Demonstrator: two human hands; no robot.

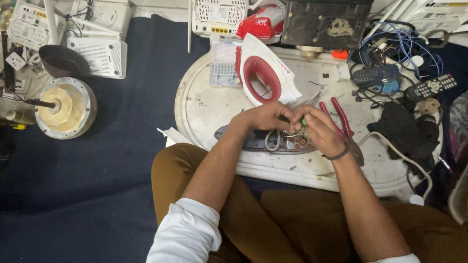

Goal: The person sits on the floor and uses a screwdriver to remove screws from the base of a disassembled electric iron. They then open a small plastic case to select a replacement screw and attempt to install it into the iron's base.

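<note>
I see both hands over the soleplate [258, 141]. Left hand [265, 117] pinches a wire [273, 141]; right hand [319, 131], fingers closed on a green-handled tool [303, 122], meets it directly above the soleplate's right end.

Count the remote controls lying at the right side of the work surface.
2. One dark remote lies among the blue wires near the top right; another remote lies further right, by the edge. Clutter may hide more.
</note>
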